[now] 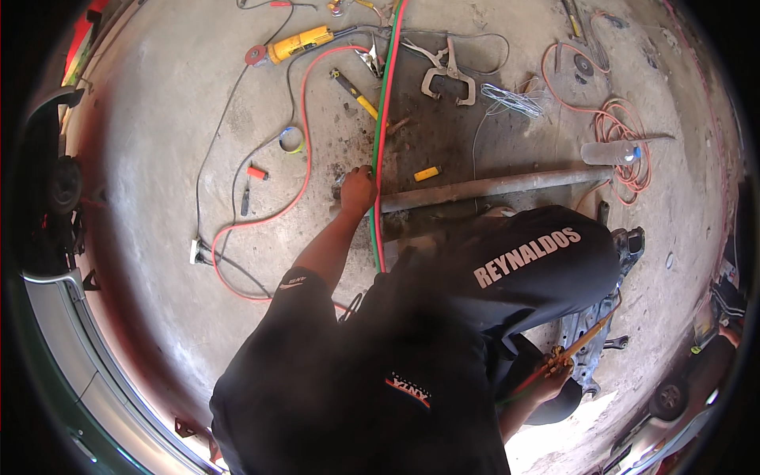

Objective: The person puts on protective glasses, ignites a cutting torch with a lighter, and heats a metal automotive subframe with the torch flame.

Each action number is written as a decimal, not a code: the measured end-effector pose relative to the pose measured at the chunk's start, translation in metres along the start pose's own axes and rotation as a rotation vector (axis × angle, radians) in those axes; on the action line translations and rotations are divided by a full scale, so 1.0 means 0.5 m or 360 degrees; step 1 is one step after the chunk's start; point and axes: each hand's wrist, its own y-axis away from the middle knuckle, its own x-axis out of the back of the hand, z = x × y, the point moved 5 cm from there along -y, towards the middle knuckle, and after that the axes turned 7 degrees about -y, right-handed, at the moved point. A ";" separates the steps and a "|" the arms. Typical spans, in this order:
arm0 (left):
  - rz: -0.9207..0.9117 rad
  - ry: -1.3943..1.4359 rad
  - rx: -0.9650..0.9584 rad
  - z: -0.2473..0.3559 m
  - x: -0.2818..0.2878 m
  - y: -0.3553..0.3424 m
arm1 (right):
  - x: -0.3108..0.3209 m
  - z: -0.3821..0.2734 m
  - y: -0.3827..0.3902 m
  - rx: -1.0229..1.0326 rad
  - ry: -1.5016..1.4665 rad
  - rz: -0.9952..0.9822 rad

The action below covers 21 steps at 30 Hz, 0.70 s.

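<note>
My right hand (549, 383) is closed around the brass valve end of a gas torch (587, 334), at the lower right beside my bent leg. The torch's long tube slants up and to the right, and a green and red hose runs back from its rear. My left hand (359, 191) reaches forward with its fingers curled, right against the paired green and red hoses (383, 103). Whatever its fingers hold is hidden. Under the hoses lies a long rusty pipe (499, 188), whose left end is close to my left wrist.
A yellow angle grinder (301, 43), a C-clamp locking plier (449, 77), a yellow-handled hammer (356, 95), a tape roll (291, 140) and coiled wire (513, 100) lie ahead. A clear bottle (609, 153) rests by an orange cord coil (621, 127). A metal car part (590, 360) lies right.
</note>
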 end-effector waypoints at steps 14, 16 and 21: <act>0.0277 -0.0683 0.0812 -0.524 0.153 -0.020 | -0.025 -0.011 0.003 -0.0515 -0.0625 -0.0032; -0.0387 -0.0705 0.0968 -0.686 0.165 -0.026 | -0.048 -0.025 0.015 -0.0642 -0.0796 -0.0051; -0.0567 -0.0677 0.0836 -0.777 0.138 -0.017 | -0.064 -0.066 0.019 -0.0665 -0.0800 -0.0171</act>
